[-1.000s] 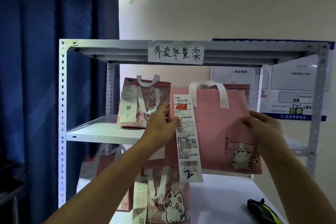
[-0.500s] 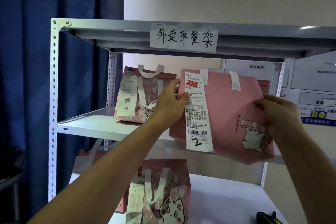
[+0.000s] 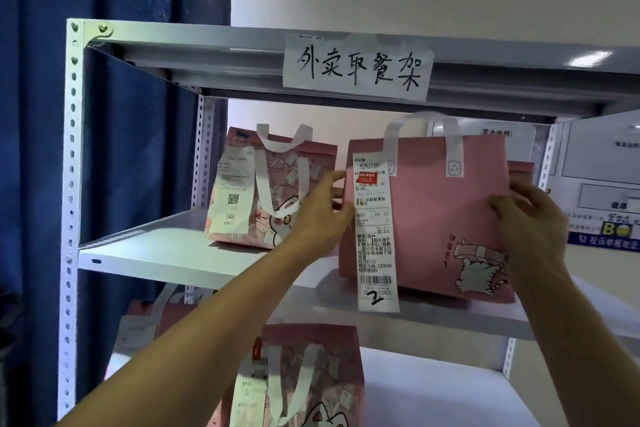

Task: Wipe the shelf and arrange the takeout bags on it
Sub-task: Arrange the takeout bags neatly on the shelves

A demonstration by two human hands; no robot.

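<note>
**Pink takeout bag held at both ends on middle shelf**

Seen from a head-worn camera: pink bag [image 3: 426, 215] held upright between two hands at the middle shelf [image 3: 145, 258] of a white metal rack, base apparently resting on or just above the shelf's front edge. Left hand [image 3: 320, 215] clamped on the bag's left edge beside a long printed receipt [image 3: 375, 236] marked "2"; right hand [image 3: 530, 218] gripping the right edge, fingers curled over the front face. Hands well apart, one at each end of the bag's long axis, which runs left to right along the shelf; neither hand clearly nearer. Directly ahead and slightly above arm level. Judged next: a straight push back, keeping the bag square to the shelf. Soft matte fabric, probably non-woven, flat-sided and boxy, with two white strap handles and a cat cartoon low on the right. Receipt thin and loose, hanging below the base, likely to snag. Patterned bag [image 3: 263, 191] standing further back to the left; another bag [image 3: 308, 378] on the shelf below. Handwritten paper sign [image 3: 358, 66] taped to the top rail
</note>
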